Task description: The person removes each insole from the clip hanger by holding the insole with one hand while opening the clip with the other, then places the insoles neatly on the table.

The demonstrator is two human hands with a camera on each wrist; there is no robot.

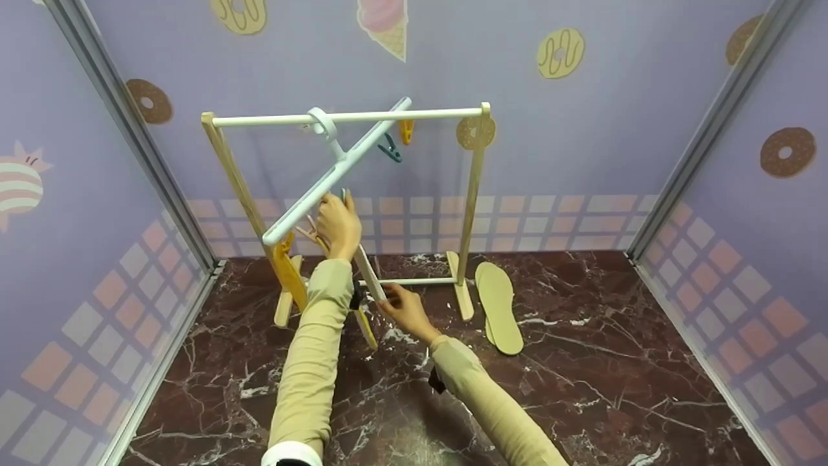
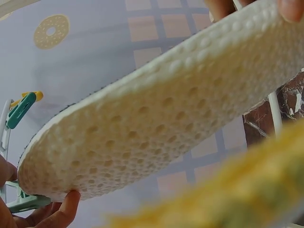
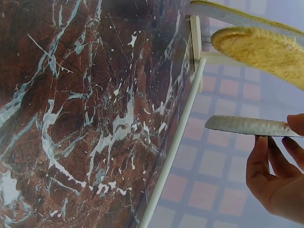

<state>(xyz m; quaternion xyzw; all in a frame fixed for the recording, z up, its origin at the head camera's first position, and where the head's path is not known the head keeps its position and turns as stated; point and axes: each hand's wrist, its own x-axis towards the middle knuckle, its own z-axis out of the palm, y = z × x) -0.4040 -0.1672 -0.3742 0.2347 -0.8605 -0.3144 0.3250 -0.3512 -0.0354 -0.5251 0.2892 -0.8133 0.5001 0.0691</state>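
The left hand [image 1: 339, 223] pinches the green clip [image 2: 27, 203] at the upper end of the white insole [image 2: 137, 135] under the hanger [image 1: 304, 202], so the right hand [image 1: 406, 312], gripping the lower end, should hold it steady.

Lilac walls [image 1: 634, 97] printed with an ice cream cone [image 1: 383, 22], doughnuts [image 1: 802, 153] and a band of pink and white squares [image 1: 543, 223] meet at grey metal posts [image 1: 708, 129] above a dark red, white-veined surface [image 1: 621, 382].

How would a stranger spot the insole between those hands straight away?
Find the rack with the pale hanger. Below it, the insole stretches between the left hand and right hand. Its whitish, bumpy, dimpled face sets it apart from the fuzzy yellow insole nearby.
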